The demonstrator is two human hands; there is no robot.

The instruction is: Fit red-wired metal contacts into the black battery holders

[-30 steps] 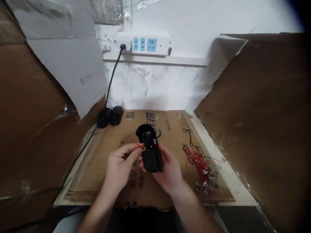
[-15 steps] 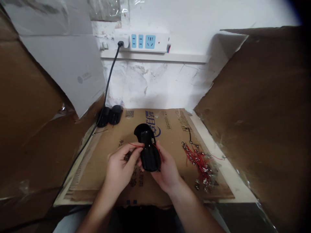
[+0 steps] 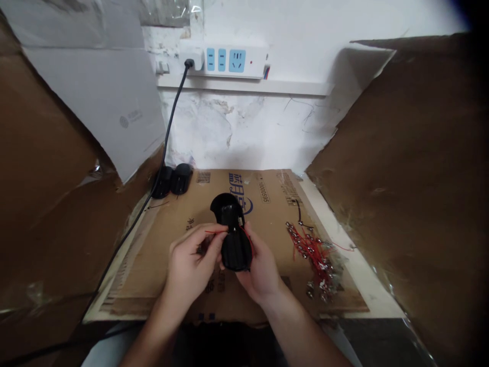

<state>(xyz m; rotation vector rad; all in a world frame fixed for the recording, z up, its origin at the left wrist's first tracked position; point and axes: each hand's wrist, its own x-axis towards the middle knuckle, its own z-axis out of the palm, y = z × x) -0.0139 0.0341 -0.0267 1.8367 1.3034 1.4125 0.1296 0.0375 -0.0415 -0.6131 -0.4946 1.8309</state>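
A glossy black plastic housing (image 3: pixel 235 247), with a curved, hollow upper end, is held upright over the cardboard. My right hand (image 3: pixel 262 265) is wrapped around its right side and lower end. My left hand (image 3: pixel 196 255) pinches a thin red wire (image 3: pixel 214 232) between thumb and forefinger at the housing's left edge, near its narrow middle. Another stretch of red wire runs along the right side of the housing, beside my right fingers. A small light-coloured part shows on the housing's right edge. The fingers behind the housing are hidden.
Red wires with small metal pieces (image 3: pixel 315 257) lie heaped on the right of the cardboard sheet (image 3: pixel 148 265). Two black housings (image 3: pixel 181 179) stand at the back left, beside a black power cable (image 3: pixel 170 117) plugged into a wall power strip (image 3: pixel 229 61). Cardboard walls (image 3: pixel 412 168) flank both sides.
My left hand still pinches the red wire, and its free end has dipped slightly. My right hand and the housing stay nearly in place; the view has shifted a little.
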